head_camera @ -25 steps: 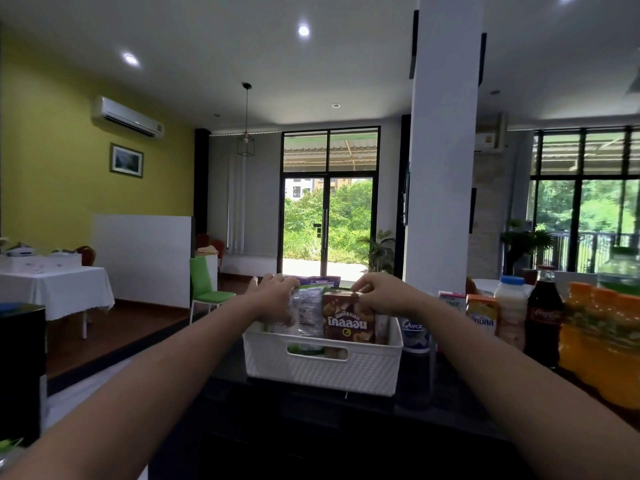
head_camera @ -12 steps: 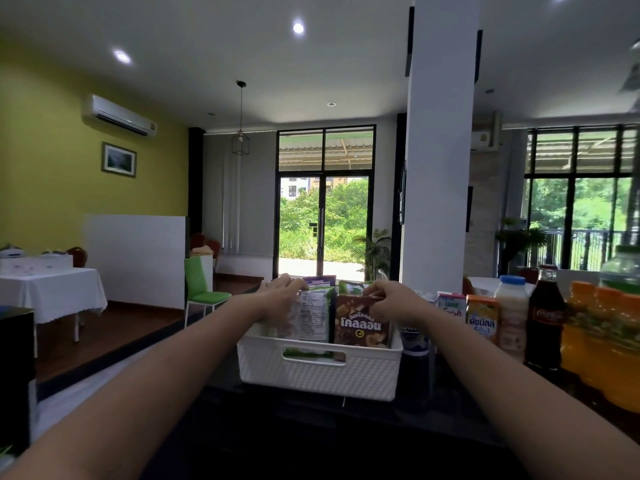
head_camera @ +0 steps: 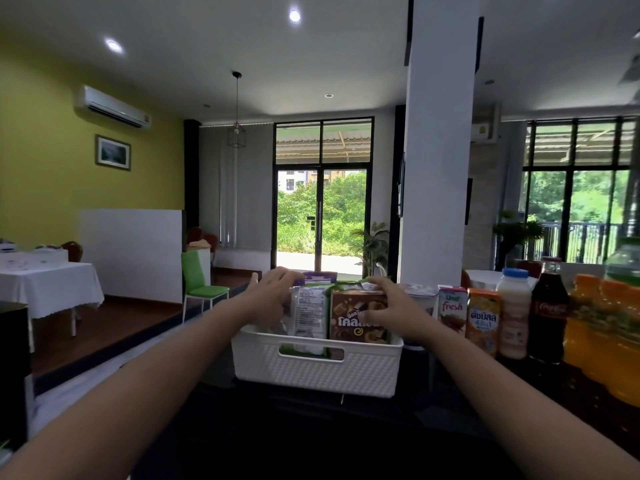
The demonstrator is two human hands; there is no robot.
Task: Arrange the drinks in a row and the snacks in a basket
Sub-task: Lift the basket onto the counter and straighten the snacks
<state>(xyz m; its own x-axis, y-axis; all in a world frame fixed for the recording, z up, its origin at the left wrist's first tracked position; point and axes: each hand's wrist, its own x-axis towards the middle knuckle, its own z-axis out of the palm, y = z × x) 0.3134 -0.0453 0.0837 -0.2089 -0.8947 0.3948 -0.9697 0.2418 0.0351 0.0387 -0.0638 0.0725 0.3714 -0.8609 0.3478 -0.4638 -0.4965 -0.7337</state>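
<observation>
Your left hand [head_camera: 273,292] is clasping the white packet [head_camera: 308,313], your right hand [head_camera: 389,308] the brown box [head_camera: 349,323], fingers curling over both tops in the white basket [head_camera: 311,368] beneath them (drinks [head_camera: 512,313] are standing just right of your fingers); be pressing both straight down, evenly

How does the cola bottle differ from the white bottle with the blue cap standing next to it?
The cola bottle is dark, nearly black, with a red cap; the white bottle is creamy with a blue cap. The cola bottle narrows to a slim neck and stands slightly taller; the white bottle is straighter-sided. Both stand upright, side by side.
</observation>
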